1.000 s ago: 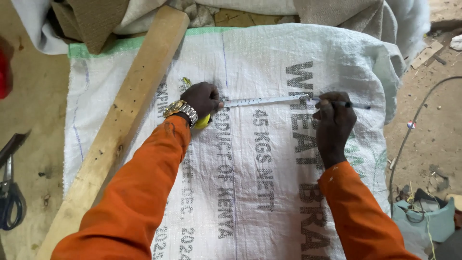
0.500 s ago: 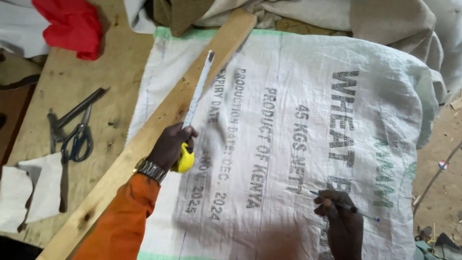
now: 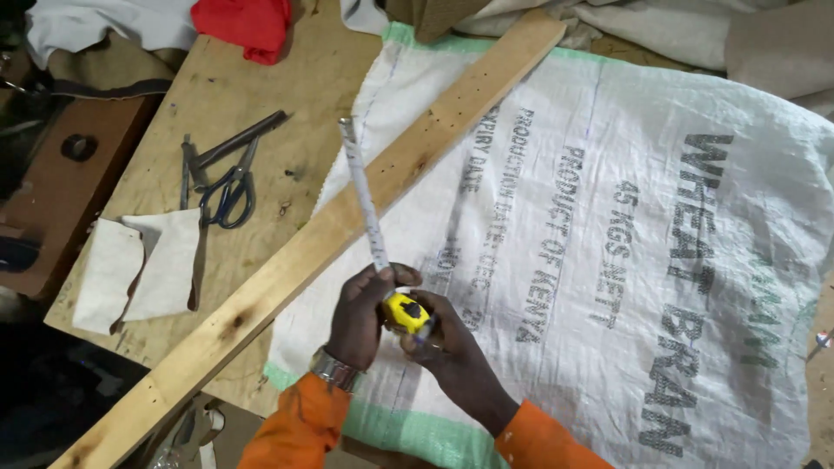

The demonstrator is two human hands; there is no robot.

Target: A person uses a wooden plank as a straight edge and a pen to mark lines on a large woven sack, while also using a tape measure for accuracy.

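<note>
- The plywood workbench point(image 3: 261, 95) carries everything, set at a slant across the view; its bare left part serves as a tool rest, while the right part is covered.
- A white woven sack point(image 3: 660, 260) with grey print and a green hem lies spread flat over the bench, smoothed out so that its whole face is open to the hands; crumpled pale cloth point(image 3: 695, 35) is bunched beyond its far edge.
- A long wooden batten point(image 3: 330, 234) lies diagonally along the sack's left edge, partly on the sack and partly on the bench; lying there it seems to weigh the edge down and give a straight line.
- A red cloth point(image 3: 243, 22) sits bunched at the far end of the bench, well apart from the hands; folded white fabric pieces point(image 3: 130, 265) lie near the left edge.
- Blue-handled scissors point(image 3: 228, 187) and a dark metal hand tool point(image 3: 234, 139) lie side by side on the bare wood, within reach yet off the sack.
- The left hand point(image 3: 360, 317), a metal watch at its wrist, pinches the white blade point(image 3: 363, 195) where it leaves the case; the blade stands out stiff, away from the person, crossing above the batten.
- The right hand point(image 3: 447, 347) curls under and around the yellow tape measure point(image 3: 407, 313), cupping the case just above the sack's near edge; both hands touch the case, close together.
</note>
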